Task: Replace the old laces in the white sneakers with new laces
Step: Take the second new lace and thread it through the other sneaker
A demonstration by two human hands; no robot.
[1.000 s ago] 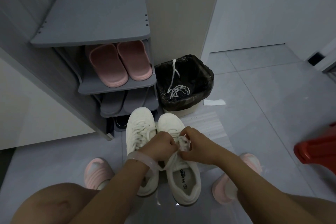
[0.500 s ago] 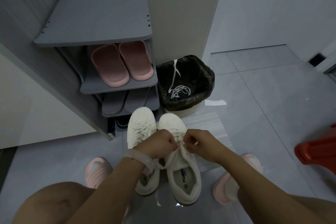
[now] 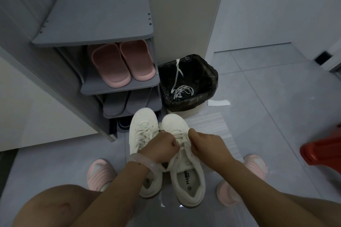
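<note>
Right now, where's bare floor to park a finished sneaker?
Bare tile lies right of the ribbed mat, between the bin and the red object. Another patch sits left of the left sneaker, below the shoe rack. Crowded: around both sneakers, where the left hand and right hand work the lace.

I can read one dark print on the insole (image 3: 188, 182) of the right-hand white sneaker (image 3: 186, 173). It looks like "HUANQ", and the small circled mark beneath it is too small to make out.

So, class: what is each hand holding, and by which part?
Both the left hand and the right hand pinch the white lace on the right-hand sneaker, each holding one strand over the eyelets.
</note>
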